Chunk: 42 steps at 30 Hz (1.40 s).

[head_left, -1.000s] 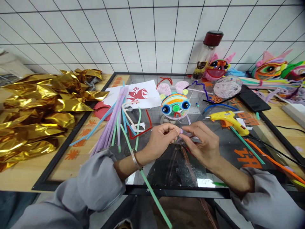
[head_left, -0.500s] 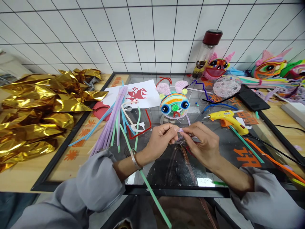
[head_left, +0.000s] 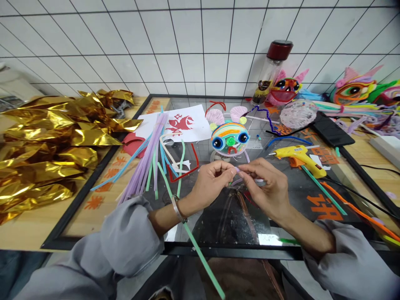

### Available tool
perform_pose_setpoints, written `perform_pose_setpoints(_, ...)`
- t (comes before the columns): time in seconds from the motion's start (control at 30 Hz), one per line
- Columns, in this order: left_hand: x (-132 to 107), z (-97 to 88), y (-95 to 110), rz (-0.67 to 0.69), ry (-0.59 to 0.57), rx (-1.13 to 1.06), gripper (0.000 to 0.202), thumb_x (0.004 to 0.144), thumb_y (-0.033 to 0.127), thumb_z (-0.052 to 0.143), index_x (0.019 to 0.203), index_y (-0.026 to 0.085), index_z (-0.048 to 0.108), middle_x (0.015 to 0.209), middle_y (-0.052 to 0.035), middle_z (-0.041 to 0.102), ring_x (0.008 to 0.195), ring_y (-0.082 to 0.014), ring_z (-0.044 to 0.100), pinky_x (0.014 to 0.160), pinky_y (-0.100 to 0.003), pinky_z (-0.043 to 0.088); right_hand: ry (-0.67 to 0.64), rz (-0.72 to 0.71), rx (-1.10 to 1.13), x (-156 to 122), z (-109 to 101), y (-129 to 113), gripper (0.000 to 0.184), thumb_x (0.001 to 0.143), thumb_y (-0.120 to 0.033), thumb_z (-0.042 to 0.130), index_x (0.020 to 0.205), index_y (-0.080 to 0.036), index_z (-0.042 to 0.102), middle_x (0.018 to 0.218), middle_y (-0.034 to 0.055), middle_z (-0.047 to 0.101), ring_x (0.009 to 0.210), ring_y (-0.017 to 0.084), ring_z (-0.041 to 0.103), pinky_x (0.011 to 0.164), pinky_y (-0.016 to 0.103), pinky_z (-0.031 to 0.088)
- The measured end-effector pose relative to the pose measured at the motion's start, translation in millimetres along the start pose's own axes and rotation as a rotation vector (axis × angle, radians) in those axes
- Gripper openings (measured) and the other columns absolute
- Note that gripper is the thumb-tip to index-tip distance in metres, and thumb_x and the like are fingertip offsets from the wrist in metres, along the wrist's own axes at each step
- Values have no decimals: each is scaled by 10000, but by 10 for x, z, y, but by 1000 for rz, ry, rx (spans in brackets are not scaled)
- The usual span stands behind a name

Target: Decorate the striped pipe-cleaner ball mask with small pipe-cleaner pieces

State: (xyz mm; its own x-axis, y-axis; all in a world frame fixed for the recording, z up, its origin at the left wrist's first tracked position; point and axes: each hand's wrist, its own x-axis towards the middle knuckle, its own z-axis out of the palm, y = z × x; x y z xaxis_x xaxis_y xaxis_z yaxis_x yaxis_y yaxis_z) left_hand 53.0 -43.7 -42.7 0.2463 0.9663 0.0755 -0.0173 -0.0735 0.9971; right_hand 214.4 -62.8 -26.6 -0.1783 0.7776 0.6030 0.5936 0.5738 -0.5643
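Note:
My left hand [head_left: 215,181] and my right hand [head_left: 265,185] meet over the glass tabletop, fingertips pinched together. Between them they hold a small piece of light purple pipe cleaner [head_left: 236,169], mostly covered by the fingers. Just beyond the hands sits a colourful animal head [head_left: 230,137] with big blue-rimmed eyes, a green nose and pink ears. A bundle of purple pipe cleaners [head_left: 145,162] lies left of my left hand, with blue and green ones around it. Beside it is a bent red pipe cleaner [head_left: 187,173].
A yellow glue gun [head_left: 298,157] and a black phone [head_left: 333,128] lie on the right. Gold foil [head_left: 56,146] covers the left side. A bottle [head_left: 270,75] stands at the back wall near another finished head [head_left: 284,89]. White paper [head_left: 195,125] with a red cutout lies behind.
The fingers have shifted very slightly around the purple piece, and the view has moved a little. Everything on the table stays in place.

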Motion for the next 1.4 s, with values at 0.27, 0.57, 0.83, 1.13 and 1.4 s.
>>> perform_pose_setpoints(0.27,-23,3,30,83,-16,98,214,836,320,594,728,135,596,640,16,537,594,-84,458,580,-218,388,-67,125,63,13,-8,-14,118,852,-178,594,844,-173,711,728,12,624,627,106,539,570,237,424)
perform_pose_setpoints(0.57,-27,-9,13,260,4,328,170,856,258,565,737,143,603,653,1,585,608,-96,504,593,-225,408,-106,355,216,-10,15,24,108,812,-232,636,752,-173,704,658,-17,583,565,86,486,512,223,366)
perform_pose_setpoints(0.83,-30,-17,26,312,-20,382,206,866,256,551,695,142,569,618,12,551,573,-87,476,571,-220,385,-95,366,241,-63,60,28,124,804,-218,604,703,-157,642,642,-17,570,574,89,493,538,225,388)
perform_pose_setpoints(1.13,-10,4,4,71,-68,72,200,853,329,580,813,136,612,681,12,557,601,-81,465,594,-223,401,27,577,430,-7,104,-1,142,742,-284,666,709,-146,670,615,-1,631,538,91,516,514,217,410)
perform_pose_setpoints(1.4,-24,19,8,86,-44,80,202,832,307,599,722,140,577,633,26,527,580,-75,451,580,-223,388,59,622,548,28,85,-25,167,698,-319,730,696,-154,701,615,3,663,526,91,535,526,225,457)
